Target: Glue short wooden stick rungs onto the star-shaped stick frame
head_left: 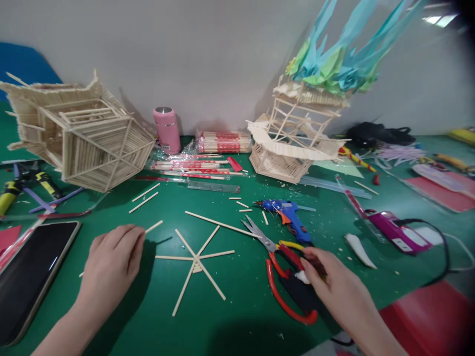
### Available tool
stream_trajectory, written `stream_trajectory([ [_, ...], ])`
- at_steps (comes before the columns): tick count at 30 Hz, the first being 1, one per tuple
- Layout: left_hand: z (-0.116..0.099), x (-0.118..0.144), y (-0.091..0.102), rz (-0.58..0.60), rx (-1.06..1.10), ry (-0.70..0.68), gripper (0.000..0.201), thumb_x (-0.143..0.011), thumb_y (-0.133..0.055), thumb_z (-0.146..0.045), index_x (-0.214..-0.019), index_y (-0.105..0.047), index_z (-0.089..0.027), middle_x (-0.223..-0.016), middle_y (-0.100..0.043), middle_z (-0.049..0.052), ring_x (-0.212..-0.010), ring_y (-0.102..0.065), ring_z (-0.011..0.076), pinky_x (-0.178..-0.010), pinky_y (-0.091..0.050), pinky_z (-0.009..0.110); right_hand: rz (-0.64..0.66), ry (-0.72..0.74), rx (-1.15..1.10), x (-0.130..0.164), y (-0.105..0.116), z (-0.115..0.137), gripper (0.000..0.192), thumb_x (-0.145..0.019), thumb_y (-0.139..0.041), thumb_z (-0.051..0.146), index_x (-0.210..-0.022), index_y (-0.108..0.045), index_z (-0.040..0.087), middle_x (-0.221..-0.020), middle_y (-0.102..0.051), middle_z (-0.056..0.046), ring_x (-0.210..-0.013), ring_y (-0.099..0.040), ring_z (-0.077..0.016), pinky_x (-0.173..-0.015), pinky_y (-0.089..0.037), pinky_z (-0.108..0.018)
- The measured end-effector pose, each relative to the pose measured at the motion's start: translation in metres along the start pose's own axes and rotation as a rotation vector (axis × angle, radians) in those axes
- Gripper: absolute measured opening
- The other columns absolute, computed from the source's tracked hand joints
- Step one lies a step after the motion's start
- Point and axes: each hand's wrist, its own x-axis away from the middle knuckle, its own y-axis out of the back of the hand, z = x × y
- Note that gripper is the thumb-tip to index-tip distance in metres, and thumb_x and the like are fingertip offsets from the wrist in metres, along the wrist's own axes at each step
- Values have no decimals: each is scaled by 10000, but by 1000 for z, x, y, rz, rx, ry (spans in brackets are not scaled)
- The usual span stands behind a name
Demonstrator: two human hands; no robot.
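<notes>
My left hand (113, 259) is closed around a thin wooden stick (154, 227), which pokes out past the fingers at both ends. To its right, several sticks form a six-armed star (196, 258) on the green table, with a few short pieces laid between two lower arms. My right hand (330, 279) has its thumb and fingers closed at the yellow-and-red handle of the scissors (272, 245). Their blades are parted and point up-left, and a long stick (222, 223) reaches to them. Part of the grip is hidden behind the fingers.
A blue glue gun (285, 215) lies beyond the scissors. A phone (35, 277) is at left. Behind stand stick-built models (107, 143), (282, 153), a pink bottle (166, 129) and bundled sticks (224, 142). A purple device (399, 232) with a cable sits at right.
</notes>
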Motion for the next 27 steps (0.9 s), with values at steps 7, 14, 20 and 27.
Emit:
stream_trajectory([
  [7, -49, 25, 24, 36, 354, 23, 153, -889, -385, -223, -980, -497, -171, -866, -579, 67, -755, -588, 155, -646, -474, 232, 172, 125, 159, -4, 8, 15, 358, -754, -489, 429, -1002, -573, 185, -856, -635, -72, -672, -632, -218, -555, -502, -329],
  [14, -81, 52, 20, 196, 455, -57, 184, -897, -352, -157, -1007, -498, -186, -883, -634, 72, -751, -607, 157, -662, -519, 246, 248, 89, 260, -14, 6, 20, 257, -726, -429, 343, -876, -576, 195, -754, -645, -60, -645, -642, -250, -529, -469, -345],
  [20, -87, 56, 15, 166, 423, -80, 214, -913, -310, -174, -989, -510, -167, -876, -646, 89, -752, -628, 167, -646, -540, 244, 80, 87, 201, -15, 11, 11, 258, -769, -372, 375, -855, -529, 189, -791, -583, -81, -645, -603, -224, -567, -462, -342],
  [27, -84, 59, 12, 190, 448, -90, 216, -904, -325, -159, -1013, -511, -159, -901, -628, 87, -764, -603, 171, -661, -526, 260, -96, -110, 102, -20, 44, 17, 328, -744, -418, 447, -892, -511, 169, -813, -564, -114, -667, -572, -257, -574, -447, -371],
])
